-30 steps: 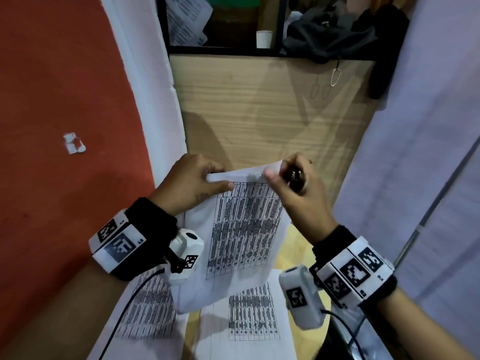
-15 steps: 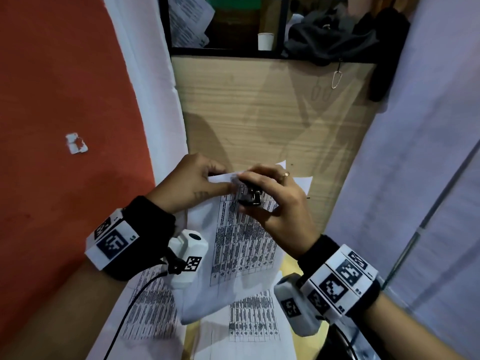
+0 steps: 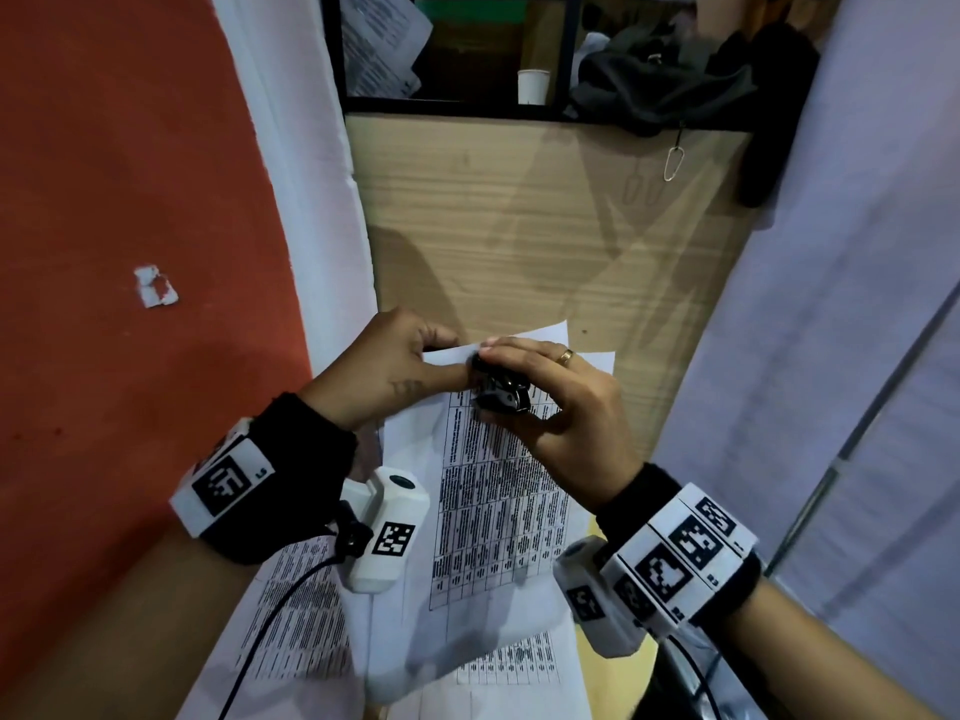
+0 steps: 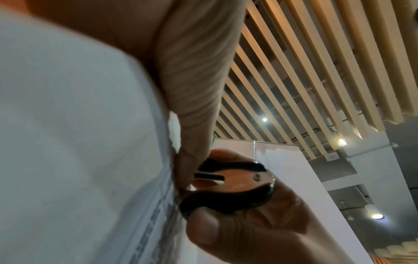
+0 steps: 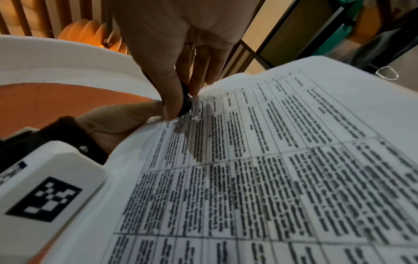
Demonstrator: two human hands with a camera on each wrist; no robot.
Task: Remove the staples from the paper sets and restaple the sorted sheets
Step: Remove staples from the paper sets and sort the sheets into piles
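nearest, loose printed sheets [image 3: 306,610] lie flat on the wooden table [image 3: 519,241], thin white paper covered in dense black tables. just beyond them the paper set [image 3: 498,511] is lifted off the table and tilted, its near edge sagging, limp and flexible. at its far left corner the left hand [image 3: 384,371] pinches the paper between thumb and curled fingers, holding that corner taut. touching it from the right, the right hand [image 3: 561,413] is closed around a staple remover [image 3: 501,394], thumb and forefinger squeezing its two black plastic grips; the left wrist view shows the shiny curved metal jaws [image 4: 228,180] pressed right at the paper's edge. the staple itself is hidden under the tool.

this looks like the removal step, with the jaws biting at the stapled corner. the next move likely calls for a firm squeeze and a short pull away from the sheets while the left hand keeps its pinch, or the thin paper may tear.

farther off, a white paper cup [image 3: 532,85] stands on a dark-framed shelf beside crumpled dark fabric [image 3: 660,90].
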